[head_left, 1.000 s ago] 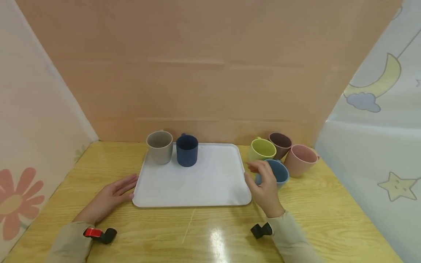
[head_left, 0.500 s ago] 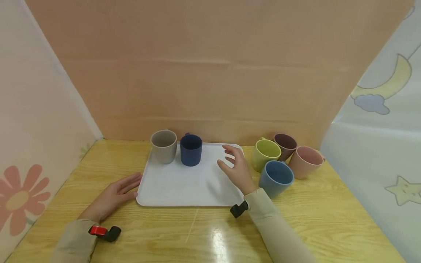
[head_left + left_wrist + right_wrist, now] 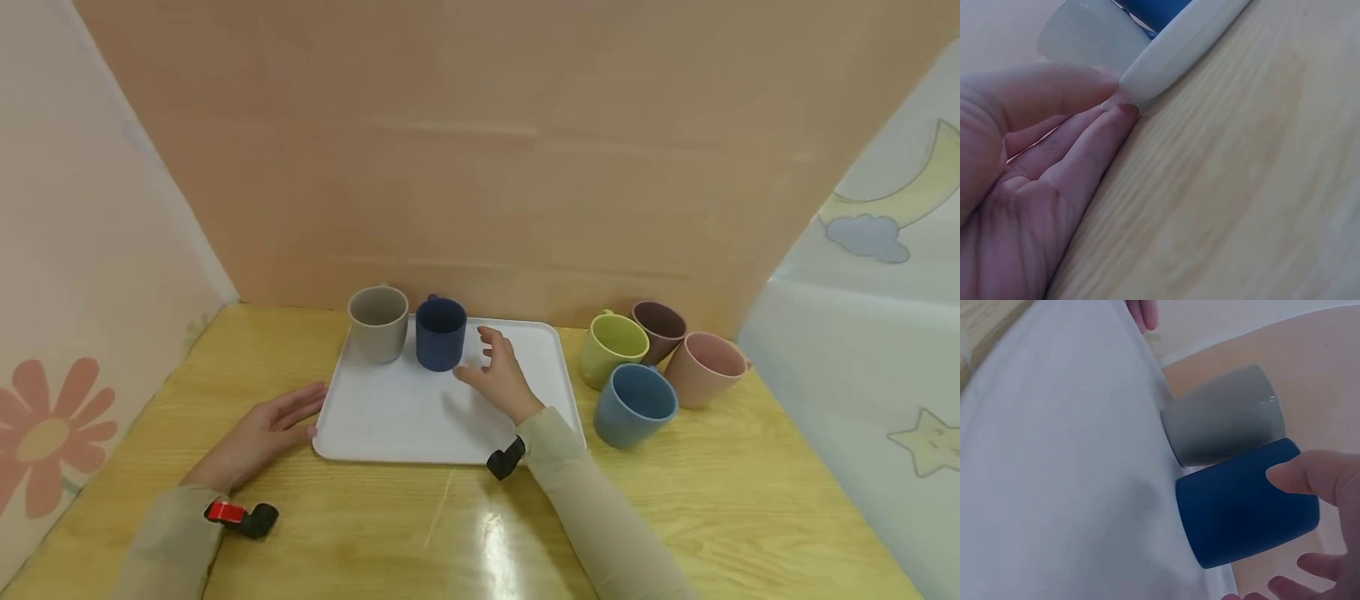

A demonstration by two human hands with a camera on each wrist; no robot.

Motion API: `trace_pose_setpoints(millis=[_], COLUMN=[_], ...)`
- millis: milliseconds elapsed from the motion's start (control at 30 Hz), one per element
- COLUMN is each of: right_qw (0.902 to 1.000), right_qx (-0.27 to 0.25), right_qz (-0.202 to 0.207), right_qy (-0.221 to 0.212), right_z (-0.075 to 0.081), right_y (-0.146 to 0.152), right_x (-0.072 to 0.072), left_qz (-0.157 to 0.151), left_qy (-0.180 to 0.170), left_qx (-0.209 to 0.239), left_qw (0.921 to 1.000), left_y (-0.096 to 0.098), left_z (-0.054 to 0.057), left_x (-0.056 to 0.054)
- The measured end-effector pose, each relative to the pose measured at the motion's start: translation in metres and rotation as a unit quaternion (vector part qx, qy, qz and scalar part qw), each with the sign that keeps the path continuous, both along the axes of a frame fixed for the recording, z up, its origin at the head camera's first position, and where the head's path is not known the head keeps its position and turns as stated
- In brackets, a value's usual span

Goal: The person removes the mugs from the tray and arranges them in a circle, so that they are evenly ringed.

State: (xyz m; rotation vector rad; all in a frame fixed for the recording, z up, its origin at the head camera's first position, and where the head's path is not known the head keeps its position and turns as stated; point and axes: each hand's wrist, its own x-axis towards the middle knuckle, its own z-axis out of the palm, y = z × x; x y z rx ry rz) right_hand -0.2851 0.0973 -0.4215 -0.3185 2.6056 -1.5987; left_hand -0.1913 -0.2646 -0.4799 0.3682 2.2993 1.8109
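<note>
On the white tray (image 3: pixel 390 425) stand a grey mug (image 3: pixel 378 329) and, to its right, a navy blue mug (image 3: pixel 440 335), both upright near the back edge. My right hand (image 3: pixel 501 377) hovers over the tray just right of the navy mug, fingers spread and loosely bent. In the right wrist view the thumb (image 3: pixel 1300 475) overlaps the navy mug (image 3: pixel 1241 509); whether it touches is unclear. My left hand (image 3: pixel 266 433) rests on the table with fairly straight fingers, their tips against the tray's left edge, as the left wrist view shows at the tray rim (image 3: pixel 1166 59).
Right of the tray several mugs cluster upright: light blue (image 3: pixel 630 412), yellow-green (image 3: pixel 607 354), dark purple (image 3: pixel 660 329) and pink (image 3: pixel 701 371). A brown backdrop (image 3: pixel 480 183) rises behind the wooden table (image 3: pixel 375 525); printed panels flank both sides.
My right hand has moved left from beside the light blue mug, across the tray, to the navy mug. My left hand stays at the tray's edge. The camera view shifted slightly.
</note>
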Motion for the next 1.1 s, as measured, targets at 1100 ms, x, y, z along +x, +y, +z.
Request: trace_pose_setpoints(millis=[1100], right_qw=[0.9987], right_qx=[-0.032], right_qz=[-0.026], right_qy=[0.031], right_z=[-0.017], right_y=[-0.042], right_x=[-0.026], left_qz=[0.006], left_qy=[-0.002], left_qx=[-0.018], left_qw=[0.9998], left_y=[0.001], left_z=[-0.001], left_x=[0.002])
